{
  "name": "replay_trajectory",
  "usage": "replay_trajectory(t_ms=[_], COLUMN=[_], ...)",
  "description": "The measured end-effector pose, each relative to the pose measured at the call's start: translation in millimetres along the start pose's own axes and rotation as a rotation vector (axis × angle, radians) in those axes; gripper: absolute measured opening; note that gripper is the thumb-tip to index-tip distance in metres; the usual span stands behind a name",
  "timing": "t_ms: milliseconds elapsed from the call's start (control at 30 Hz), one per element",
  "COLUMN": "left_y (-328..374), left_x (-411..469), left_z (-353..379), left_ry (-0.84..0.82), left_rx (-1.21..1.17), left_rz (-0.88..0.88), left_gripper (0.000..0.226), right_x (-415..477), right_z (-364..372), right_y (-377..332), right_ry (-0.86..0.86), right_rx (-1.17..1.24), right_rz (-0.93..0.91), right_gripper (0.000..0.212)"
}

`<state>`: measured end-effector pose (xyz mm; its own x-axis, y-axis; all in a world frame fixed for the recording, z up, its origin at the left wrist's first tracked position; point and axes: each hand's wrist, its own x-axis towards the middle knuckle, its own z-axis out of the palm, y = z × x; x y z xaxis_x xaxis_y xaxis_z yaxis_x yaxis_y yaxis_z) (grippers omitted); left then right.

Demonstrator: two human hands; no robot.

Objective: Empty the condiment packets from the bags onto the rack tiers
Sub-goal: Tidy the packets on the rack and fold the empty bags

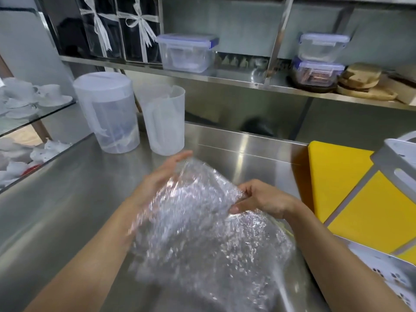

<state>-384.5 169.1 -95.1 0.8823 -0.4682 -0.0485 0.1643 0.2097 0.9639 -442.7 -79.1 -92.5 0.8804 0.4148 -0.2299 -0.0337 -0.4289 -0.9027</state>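
Head view, looking down at a steel bench (67, 199). Both bare forearms reach in from the bottom edge. Between the hands: one clear plastic bag (202, 221), crumpled, glossy, blurred by motion. It hangs low over the bench, its lower part spread wide toward the near edge; cannot tell whether it touches the steel. No packets can be made out inside it through the blur.

Left hand (162, 176): fingers straight and spread open, palm laid against the left side of the bag near its top. Pressing or steadying rather than pinching.

Right hand (258, 199): fingers curled shut, pinching the bag's upper right edge, thumb below, knuckles toward the camera.

Right of the bag: a yellow cutting board (337, 176) lying flat on the bench. Over it, at the frame's right edge, a white plastic rack (396, 163) with slotted sides; its lower tier (382, 273) shows at bottom right with small dark-printed items on it, too blurred to identify.

Back left of the bench: a lidded clear pitcher (105, 113), and just beside it an open clear jug (164, 118). Far left: glass shelves with white cups and saucers (33, 97).

Steel wall shelf (225, 75) above: a clear box with blue clips (186, 52), two more stacked boxes (319, 61) to the right, round wooden boards (364, 82) beyond them, and dark packs tied with white ribbon (121, 30) at the left.
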Motion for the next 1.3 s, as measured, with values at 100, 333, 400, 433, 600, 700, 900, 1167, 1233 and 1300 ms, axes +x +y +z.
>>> replay_trajectory(t_ms=[100, 333, 400, 433, 600, 700, 900, 1167, 1233, 1300], left_y=[-22, -70, -75, -73, -68, -61, -57, -56, -56, -55], left_x=[-18, -22, -17, -17, -20, -26, -29, -28, -25, -24], left_z=[-17, 5, 14, 20, 24, 20, 19, 13, 0, -6], left_ry=[-0.029, -0.037, 0.129, 0.225, 0.361, 0.243, 0.074, -0.163, -0.163, -0.028], left_rx=[-0.425, -0.228, -0.002, 0.080, 0.135, 0.394, 0.220, 0.577, 0.673, 0.647], left_rz=[-0.145, -0.319, -0.321, -0.294, -0.186, -0.176, -0.002, -0.108, -0.200, -0.219], left_gripper=[0.065, 0.094, 0.090, 0.076, 0.014, 0.009, 0.011, 0.053, 0.038, 0.019], right_x=[-1, 2, 3, 2, -14, -26, -37, -47, -51, -56], right_z=[1, 14, 18, 19, 13, 5, 8, 6, -1, -3], right_y=[11, 34, 37, 37, 46, 56, 71, 81, 79, 70], right_ry=[0.213, 0.595, 0.628, 0.631, 0.404, 0.376, 0.372, 0.363, 0.344, 0.271], right_rx=[0.249, 0.472, 0.490, 0.501, 0.548, 0.577, 0.859, 0.754, 0.584, 0.420], right_rz=[-0.004, 0.120, 0.131, 0.134, 0.189, 0.157, 0.107, 0.138, 0.162, 0.184], right_gripper=[0.048, 0.016, 0.016, 0.018, 0.027, 0.012, 0.016, 0.015, 0.036, 0.045])
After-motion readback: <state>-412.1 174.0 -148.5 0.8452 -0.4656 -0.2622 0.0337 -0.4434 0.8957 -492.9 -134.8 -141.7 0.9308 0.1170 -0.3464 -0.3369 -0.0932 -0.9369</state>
